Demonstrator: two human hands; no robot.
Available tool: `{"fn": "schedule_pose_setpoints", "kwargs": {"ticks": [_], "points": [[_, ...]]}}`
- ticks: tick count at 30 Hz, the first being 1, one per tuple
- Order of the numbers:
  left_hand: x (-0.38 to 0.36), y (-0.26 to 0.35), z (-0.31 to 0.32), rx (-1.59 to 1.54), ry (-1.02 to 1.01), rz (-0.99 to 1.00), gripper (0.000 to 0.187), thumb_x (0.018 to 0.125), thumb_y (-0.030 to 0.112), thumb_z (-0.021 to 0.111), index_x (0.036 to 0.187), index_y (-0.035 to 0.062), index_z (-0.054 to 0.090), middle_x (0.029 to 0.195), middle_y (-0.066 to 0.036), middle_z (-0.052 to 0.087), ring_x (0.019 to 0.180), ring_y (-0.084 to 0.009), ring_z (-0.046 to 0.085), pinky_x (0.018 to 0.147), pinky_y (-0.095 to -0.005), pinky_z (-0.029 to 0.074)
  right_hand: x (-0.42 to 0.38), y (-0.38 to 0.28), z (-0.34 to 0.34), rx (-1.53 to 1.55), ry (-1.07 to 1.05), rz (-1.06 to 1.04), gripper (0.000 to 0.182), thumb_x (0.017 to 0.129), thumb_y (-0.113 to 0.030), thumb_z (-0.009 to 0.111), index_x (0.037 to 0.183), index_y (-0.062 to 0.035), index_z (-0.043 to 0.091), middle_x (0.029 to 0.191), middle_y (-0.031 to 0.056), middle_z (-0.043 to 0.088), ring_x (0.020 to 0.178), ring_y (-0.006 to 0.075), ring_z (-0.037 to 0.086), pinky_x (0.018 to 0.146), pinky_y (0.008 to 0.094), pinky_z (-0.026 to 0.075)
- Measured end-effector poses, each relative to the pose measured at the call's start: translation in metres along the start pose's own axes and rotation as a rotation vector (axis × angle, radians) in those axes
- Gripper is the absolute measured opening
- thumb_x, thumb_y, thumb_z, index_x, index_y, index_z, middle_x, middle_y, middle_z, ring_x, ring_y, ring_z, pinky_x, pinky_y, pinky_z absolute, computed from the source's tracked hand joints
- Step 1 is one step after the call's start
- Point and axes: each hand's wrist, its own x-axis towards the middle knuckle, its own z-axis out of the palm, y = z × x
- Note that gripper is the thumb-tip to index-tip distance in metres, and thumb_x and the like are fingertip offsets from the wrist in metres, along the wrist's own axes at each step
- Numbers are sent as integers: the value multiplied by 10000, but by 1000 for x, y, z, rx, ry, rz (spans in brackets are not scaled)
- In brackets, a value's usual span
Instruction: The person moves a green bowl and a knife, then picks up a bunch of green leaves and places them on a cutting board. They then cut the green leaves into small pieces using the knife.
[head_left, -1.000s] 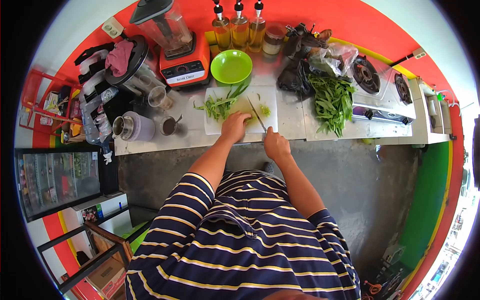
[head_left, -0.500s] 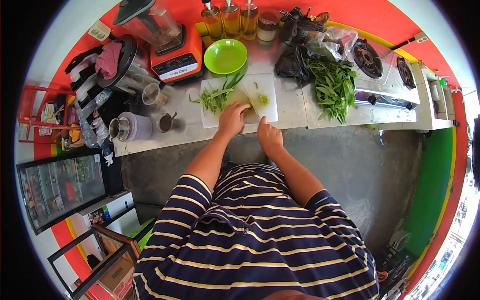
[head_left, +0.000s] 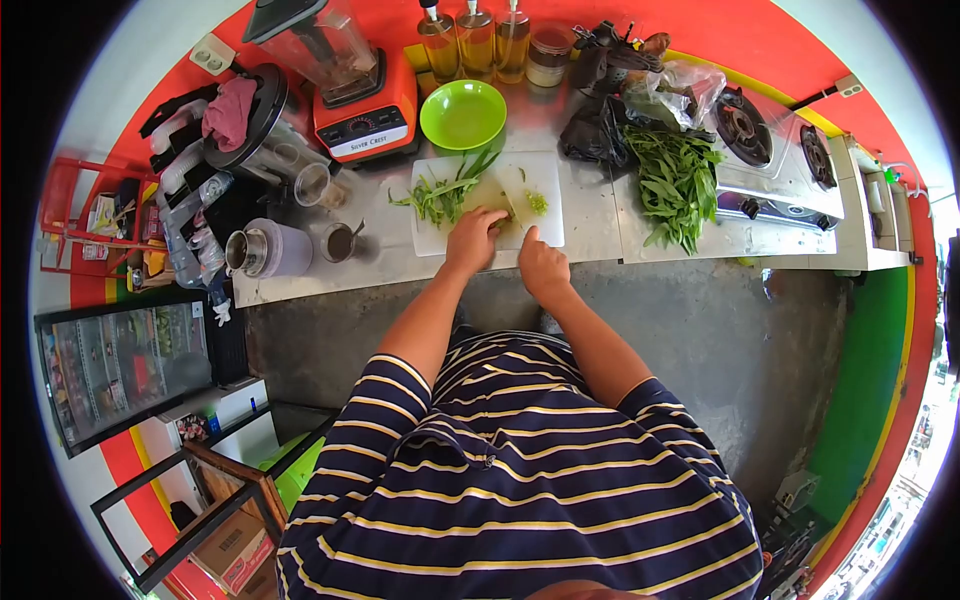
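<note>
The right hand has its grip closed around the handle of a knife, which runs forward and slightly left from the fist. Compared with a second ago, this hand sits nearer the left hand and slightly further over the near edge of the white cutting board. That suggests the blade is working close beside the left fingertips, so little clearance remains there.

The left hand's grip is curled and low on the board; whether it pins a stem cannot be told, as the fingers hide what lies beneath. Just ahead and left of it are cut green stems and leaves, while finely chopped green bits lie forward of the right grip, across the blade. That small heap looks much as it did.

Beyond both grips, a lime-green bowl stands on the counter. Further right of the right grip rests a bunch of leafy greens, beside a black plastic bag.
</note>
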Motion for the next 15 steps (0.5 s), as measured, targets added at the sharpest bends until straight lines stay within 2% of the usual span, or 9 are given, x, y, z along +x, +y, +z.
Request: {"fn": "schedule_pose_setpoints", "kwargs": {"ticks": [2, 9, 11, 15], "points": [[1, -1, -2, 12, -36, -11, 313, 864, 56, 652, 1156, 156, 702, 1029, -99, 651, 1009, -328, 621, 866, -425, 504, 2, 1, -14, 38, 11, -33, 185, 950, -96, 519, 1099, -4, 461, 902, 230, 732, 848, 394, 738, 741, 467, 602], [3, -2, 1, 4, 6, 15, 305, 856, 52, 658, 1145, 143, 702, 1017, -104, 648, 993, -332, 623, 859, -430, 503, 8, -3, 0, 56, -22, 33, 176, 965, -120, 496, 1100, -9, 476, 933, 233, 730, 891, 383, 738, 774, 467, 598], [3, -6, 0, 0, -24, 10, 322, 850, 45, 659, 1156, 139, 701, 1013, -104, 652, 985, -329, 628, 857, -428, 506, 14, -3, -2, 25, 16, -37, 184, 966, -127, 500, 1104, -9, 467, 914, 233, 732, 871, 381, 741, 760, 463, 602], [4, -6, 1, -5, -60, 8, 335, 844, 41, 661, 1161, 141, 705, 1014, -101, 657, 986, -323, 631, 860, -422, 509, 9, -4, -6, 31, 21, -30, 189, 957, -115, 513, 1104, -6, 462, 908, 229, 733, 851, 380, 743, 753, 458, 604]]}}
